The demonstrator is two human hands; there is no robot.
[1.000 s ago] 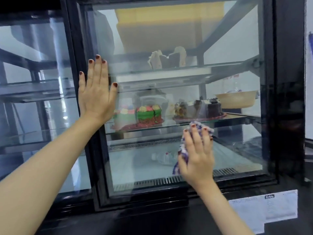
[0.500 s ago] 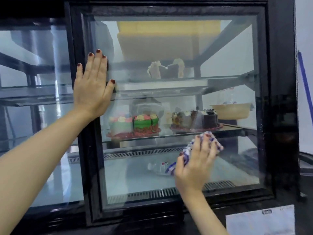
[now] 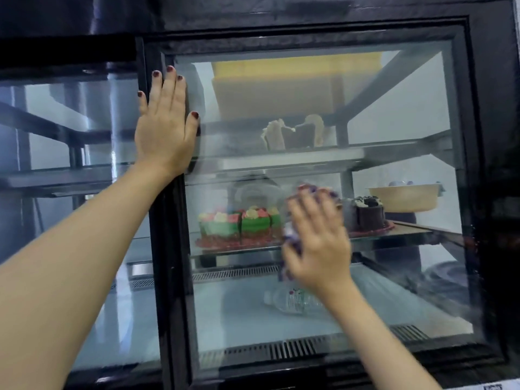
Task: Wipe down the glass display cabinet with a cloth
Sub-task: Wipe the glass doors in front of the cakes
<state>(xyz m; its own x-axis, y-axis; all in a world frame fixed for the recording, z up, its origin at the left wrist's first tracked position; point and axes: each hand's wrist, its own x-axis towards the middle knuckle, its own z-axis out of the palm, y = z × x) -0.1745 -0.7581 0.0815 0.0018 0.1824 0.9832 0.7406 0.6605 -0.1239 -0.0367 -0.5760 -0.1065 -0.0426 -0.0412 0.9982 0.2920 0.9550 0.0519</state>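
both hands (image 3: 164, 128) flat on glass (image 3: 380, 291)

My left hand (image 3: 166, 128) wears dark red polish on all five nails (image 3: 170, 68) — the thumb's at about three o'clock from the knuckles. My right hand (image 3: 318, 243) is blurred; a smear of the same red shows at twelve o'clock, on its fingertips (image 3: 302, 188). Both forearms (image 3: 84, 249) are bare — skin to the picture's edge.
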